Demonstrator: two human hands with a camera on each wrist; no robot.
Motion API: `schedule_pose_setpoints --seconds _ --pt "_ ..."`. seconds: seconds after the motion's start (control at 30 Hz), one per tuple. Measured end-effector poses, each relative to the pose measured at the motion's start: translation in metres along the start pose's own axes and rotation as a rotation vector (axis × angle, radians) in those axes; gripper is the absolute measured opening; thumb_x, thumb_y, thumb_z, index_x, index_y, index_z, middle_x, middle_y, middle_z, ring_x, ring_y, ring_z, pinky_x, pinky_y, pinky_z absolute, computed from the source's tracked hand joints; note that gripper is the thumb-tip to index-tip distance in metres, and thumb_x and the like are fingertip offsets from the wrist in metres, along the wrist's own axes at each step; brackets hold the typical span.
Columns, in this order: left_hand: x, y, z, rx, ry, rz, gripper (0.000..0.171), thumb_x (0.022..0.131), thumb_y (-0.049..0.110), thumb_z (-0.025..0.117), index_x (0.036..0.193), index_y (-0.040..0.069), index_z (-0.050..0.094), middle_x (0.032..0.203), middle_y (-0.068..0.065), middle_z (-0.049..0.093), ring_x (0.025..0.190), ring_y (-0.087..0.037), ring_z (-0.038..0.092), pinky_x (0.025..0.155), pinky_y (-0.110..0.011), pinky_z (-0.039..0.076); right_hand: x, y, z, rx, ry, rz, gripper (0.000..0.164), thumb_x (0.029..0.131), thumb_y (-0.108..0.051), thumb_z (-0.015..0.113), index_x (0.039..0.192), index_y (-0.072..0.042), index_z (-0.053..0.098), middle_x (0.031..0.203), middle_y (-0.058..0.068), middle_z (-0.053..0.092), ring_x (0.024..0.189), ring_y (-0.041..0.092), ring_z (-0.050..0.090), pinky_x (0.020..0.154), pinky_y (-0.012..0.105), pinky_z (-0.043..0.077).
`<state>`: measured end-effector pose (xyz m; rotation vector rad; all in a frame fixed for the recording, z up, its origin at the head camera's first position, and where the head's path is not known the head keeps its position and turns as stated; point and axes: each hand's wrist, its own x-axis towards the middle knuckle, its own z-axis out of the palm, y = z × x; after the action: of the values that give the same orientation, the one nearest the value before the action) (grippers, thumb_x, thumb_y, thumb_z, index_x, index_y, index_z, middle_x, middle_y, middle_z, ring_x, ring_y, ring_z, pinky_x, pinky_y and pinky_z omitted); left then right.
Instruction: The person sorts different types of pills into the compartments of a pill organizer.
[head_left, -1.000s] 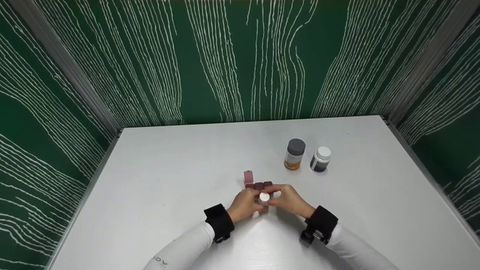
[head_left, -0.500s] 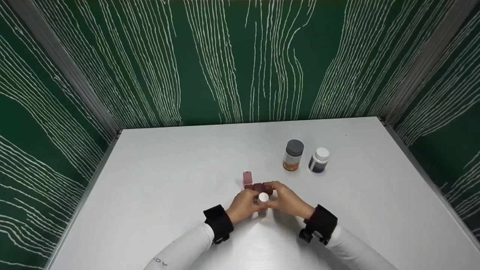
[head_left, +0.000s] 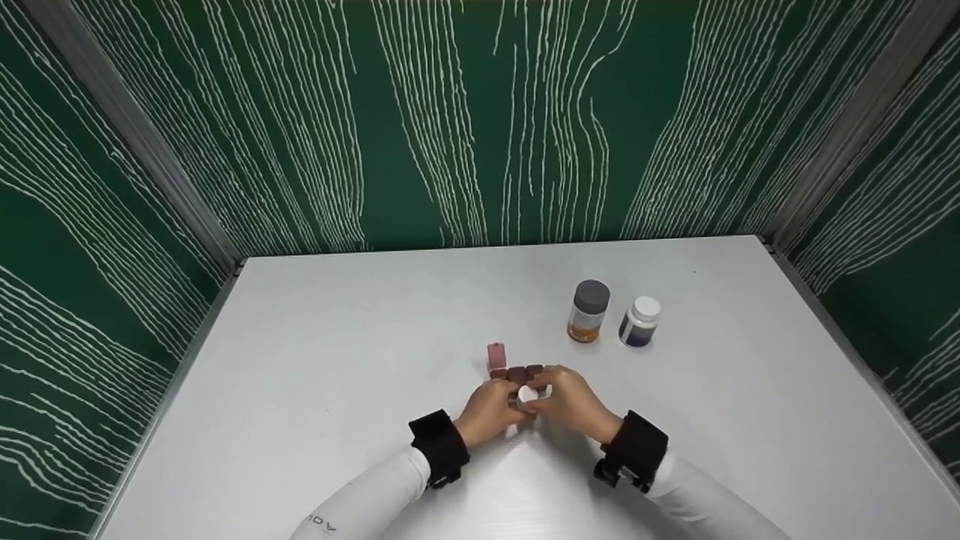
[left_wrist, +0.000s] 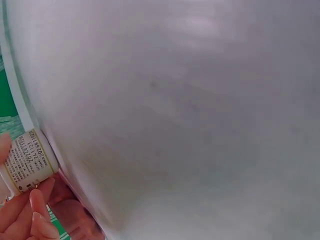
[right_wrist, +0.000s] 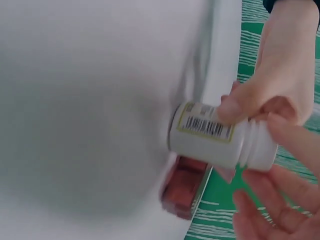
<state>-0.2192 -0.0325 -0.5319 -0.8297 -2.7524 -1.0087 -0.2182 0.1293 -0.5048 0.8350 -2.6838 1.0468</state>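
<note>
A small white pill bottle (right_wrist: 202,135) with a barcode label stands upright on the table between both hands. My left hand (head_left: 489,409) grips its body, the thumb lying over the label in the right wrist view. With thumb and fingers on opposite sides, my right hand (head_left: 576,401) pinches the white bottle cap (right_wrist: 262,150). Printed text on the bottle faces the left wrist view. Just behind the bottle sits a dark red pill organizer (head_left: 517,374) with several compartments; its pink lid (head_left: 496,355) at the left is raised. The hands partly hide the organizer's front.
Farther back on the white table (head_left: 360,322) stand a jar with a grey lid (head_left: 589,311) and a white bottle with a dark label (head_left: 640,322), side by side. Green panels with white wavy lines (head_left: 420,120) enclose the table's back and sides.
The right fingers spread off the cap toward the organizer half a second ago, then came back around the cap. The left hand has kept its hold on the bottle.
</note>
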Motion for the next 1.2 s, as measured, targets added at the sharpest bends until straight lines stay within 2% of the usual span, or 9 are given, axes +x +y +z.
schedule_pose_setpoints --seconds 0.13,0.3,0.37,0.5,0.57,0.63,0.8,1.03,1.2 --pt "0.0 0.0 0.0 0.023 0.006 -0.01 0.017 0.066 0.017 0.073 0.076 0.007 0.065 0.075 -0.001 0.064 0.07 -0.011 0.056 0.065 -0.023 0.044 -0.001 -0.009 0.009 -0.167 0.108 0.054 0.027 0.059 -0.02 0.079 0.059 -0.006 0.056 0.059 -0.003 0.047 0.06 0.014 0.043 0.055 0.028 0.036" --pt "-0.001 0.001 -0.002 0.066 0.008 0.0 0.016 0.066 0.015 0.073 0.069 0.007 0.06 0.067 0.0 0.059 0.064 -0.01 0.052 0.059 -0.023 0.042 -0.002 -0.008 0.012 -0.342 0.148 0.015 0.041 0.06 -0.04 0.076 0.062 -0.006 0.053 0.055 -0.002 0.046 0.054 0.017 0.042 0.052 0.031 0.033" --pt "-0.001 0.001 -0.002 0.058 0.007 0.003 0.016 0.067 0.016 0.073 0.074 0.006 0.063 0.072 -0.001 0.062 0.068 -0.011 0.055 0.062 -0.023 0.044 -0.001 -0.003 0.007 -0.283 0.086 -0.016 0.042 0.063 -0.041 0.074 0.073 -0.004 0.06 0.063 0.002 0.055 0.059 0.02 0.048 0.056 0.034 0.036" --pt "-0.001 0.002 -0.001 0.021 -0.004 0.003 0.022 0.07 0.019 0.072 0.088 0.006 0.067 0.08 -0.003 0.065 0.075 -0.012 0.058 0.068 -0.022 0.045 0.001 0.011 -0.007 0.054 -0.12 -0.091 0.039 0.071 -0.023 0.072 0.102 0.0 0.063 0.094 0.012 0.064 0.085 0.027 0.057 0.072 0.044 0.044" --pt "0.0 0.002 -0.001 0.019 -0.009 -0.001 0.023 0.07 0.018 0.072 0.09 0.007 0.067 0.08 -0.003 0.065 0.074 -0.011 0.057 0.068 -0.022 0.044 0.002 0.017 -0.011 0.192 -0.195 -0.126 0.036 0.073 -0.013 0.07 0.106 0.001 0.062 0.104 0.012 0.063 0.094 0.027 0.057 0.078 0.043 0.044" --pt "0.0 0.002 -0.001 0.034 -0.011 -0.008 0.022 0.07 0.018 0.071 0.088 0.007 0.067 0.078 -0.002 0.064 0.073 -0.011 0.056 0.067 -0.022 0.044 0.003 0.021 -0.013 0.214 -0.201 -0.151 0.032 0.073 -0.01 0.071 0.102 0.0 0.064 0.101 0.01 0.064 0.093 0.026 0.057 0.078 0.041 0.045" --pt "-0.001 0.003 0.0 0.032 -0.008 -0.023 0.022 0.069 0.018 0.073 0.087 0.006 0.067 0.081 -0.004 0.066 0.077 -0.014 0.059 0.07 -0.024 0.045 0.0 0.016 -0.005 0.088 -0.043 -0.115 0.023 0.066 -0.015 0.076 0.083 -0.004 0.066 0.081 0.003 0.064 0.078 0.02 0.057 0.073 0.033 0.043" --pt "-0.002 0.003 0.001 0.042 0.003 -0.033 0.019 0.068 0.018 0.074 0.081 0.007 0.065 0.076 -0.001 0.063 0.073 -0.012 0.057 0.067 -0.023 0.045 -0.008 -0.003 0.011 -0.302 0.204 -0.063 0.036 0.058 -0.033 0.079 0.061 -0.009 0.052 0.056 -0.003 0.048 0.057 0.016 0.042 0.058 0.031 0.033" --pt "-0.002 0.004 -0.001 0.055 0.001 0.005 0.018 0.068 0.018 0.074 0.075 0.007 0.063 0.072 0.0 0.061 0.069 -0.009 0.056 0.063 -0.02 0.044 -0.007 -0.006 0.008 -0.377 0.148 -0.043 0.04 0.06 -0.041 0.076 0.063 -0.009 0.051 0.057 -0.003 0.045 0.057 0.018 0.042 0.058 0.034 0.033"
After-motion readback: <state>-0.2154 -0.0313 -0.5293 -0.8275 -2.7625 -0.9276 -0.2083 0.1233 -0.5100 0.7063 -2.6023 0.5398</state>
